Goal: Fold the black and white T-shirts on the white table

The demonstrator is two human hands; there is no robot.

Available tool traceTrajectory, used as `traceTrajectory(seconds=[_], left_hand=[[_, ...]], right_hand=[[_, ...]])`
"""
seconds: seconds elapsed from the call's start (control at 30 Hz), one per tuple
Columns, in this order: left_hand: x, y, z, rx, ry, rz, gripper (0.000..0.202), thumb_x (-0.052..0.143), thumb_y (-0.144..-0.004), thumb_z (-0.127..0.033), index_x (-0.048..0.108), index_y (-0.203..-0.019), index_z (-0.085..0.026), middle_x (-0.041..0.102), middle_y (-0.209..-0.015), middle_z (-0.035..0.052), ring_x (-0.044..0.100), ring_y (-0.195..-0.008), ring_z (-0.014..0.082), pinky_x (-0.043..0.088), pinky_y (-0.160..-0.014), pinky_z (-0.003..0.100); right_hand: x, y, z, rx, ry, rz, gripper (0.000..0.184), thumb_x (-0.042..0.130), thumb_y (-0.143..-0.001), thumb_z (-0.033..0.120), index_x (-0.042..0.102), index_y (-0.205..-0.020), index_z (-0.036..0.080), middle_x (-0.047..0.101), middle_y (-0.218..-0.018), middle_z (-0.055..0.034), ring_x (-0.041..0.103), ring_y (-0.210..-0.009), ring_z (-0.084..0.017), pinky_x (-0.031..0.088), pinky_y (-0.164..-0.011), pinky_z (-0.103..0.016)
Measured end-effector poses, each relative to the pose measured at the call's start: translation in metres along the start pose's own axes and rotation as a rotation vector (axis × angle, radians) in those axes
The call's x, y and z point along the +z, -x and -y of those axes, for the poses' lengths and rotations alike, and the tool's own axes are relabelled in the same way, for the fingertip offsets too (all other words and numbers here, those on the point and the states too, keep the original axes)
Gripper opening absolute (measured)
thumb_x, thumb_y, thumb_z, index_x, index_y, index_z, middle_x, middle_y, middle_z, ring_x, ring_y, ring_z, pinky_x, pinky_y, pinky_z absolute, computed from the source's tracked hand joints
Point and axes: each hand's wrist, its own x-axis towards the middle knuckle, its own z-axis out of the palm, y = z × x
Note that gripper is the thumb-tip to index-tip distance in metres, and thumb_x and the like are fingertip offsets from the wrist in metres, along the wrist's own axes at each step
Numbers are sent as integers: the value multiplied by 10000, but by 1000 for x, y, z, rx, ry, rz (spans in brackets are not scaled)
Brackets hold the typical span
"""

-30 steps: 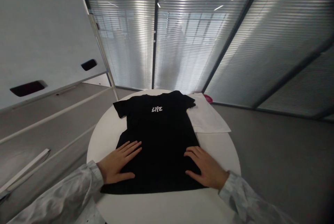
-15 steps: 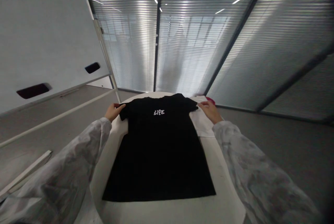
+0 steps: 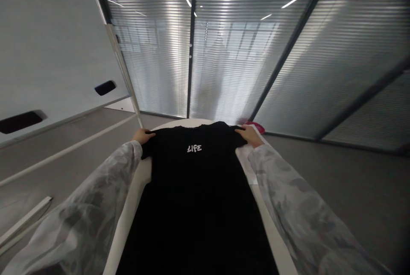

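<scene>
One black shirt (image 3: 195, 198) fills the middle of the head view, spread over the white table (image 3: 141, 181), collar at the far side and lower end running out of the frame. White lettering (image 3: 194, 148) sits below the collar. The left hand (image 3: 143, 136) grasps the shirt's left sleeve; the right hand (image 3: 250, 135) pinches the right one, thumb on top. Under the right forearm, a white cloth (image 3: 246, 159) shows beside the shirt, with a red thing (image 3: 259, 127) just beyond that hand. A board (image 3: 57, 44) stands to the left; blinds (image 3: 221, 74) stand behind.
</scene>
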Motion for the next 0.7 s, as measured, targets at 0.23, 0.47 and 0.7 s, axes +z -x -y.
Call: traceTrajectory(seconds=[0.23, 0.47, 0.7], left_hand=[[0, -9, -10, -14, -70, -85, 374, 701, -932, -495, 818, -1153, -217, 795, -1212, 139, 728, -1177, 348, 554, -1005, 414], [23, 27, -32, 269, -219, -287, 510, 712, -944, -450, 687, -1380, -186, 565, -1572, 195, 516, -1445, 419, 383, -1229, 541], [41, 19, -74, 391, -78, -48, 525, 544, -1070, -554, 640, -1427, -182, 656, -1479, 166, 627, -1354, 324, 440, -1175, 398]], right_hand=[[3, -10, -11, -51, 59, -218, 264, 655, -905, 328, 776, -1087, 179, 793, -1175, -147, 709, -1167, -313, 520, -1077, -437], [19, 17, 1, -163, 244, -246, 489, 708, -907, 439, 679, -1303, 155, 716, -1319, -192, 613, -1281, -370, 460, -1129, -488], [37, -3, 56, -268, 251, -95, 469, 668, -975, 522, 698, -1304, 189, 739, -1315, -163, 652, -1248, -350, 475, -1111, -465]])
